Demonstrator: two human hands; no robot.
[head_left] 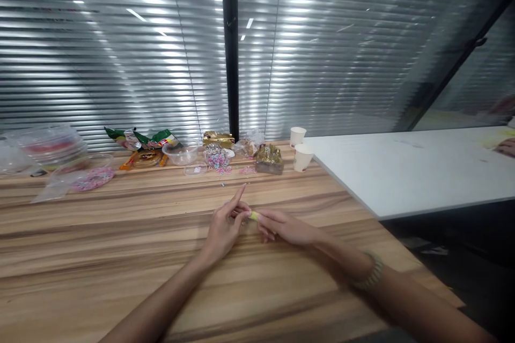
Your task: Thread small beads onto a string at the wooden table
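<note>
A small yellow piece (254, 216) is pinched between my two hands above the wooden table (120, 257). My left hand (226, 225) grips its left end with thumb and fingers, the index finger pointing up and away. From the right, my right hand (284, 225) holds the other end between thumb and fingers. What the piece is exactly is too small to tell. Beyond the hands, a pile of pink and blue small pieces (217, 158) lies near a clear round lid (195, 169).
Along the back stand two paper cups (303, 157), a gold package (269, 159), a clear bowl (183, 154), green snack bags (155, 139) and stacked plastic containers (52, 144). A white table (418, 171) adjoins at right, with another person's hand (507, 147) at its far edge.
</note>
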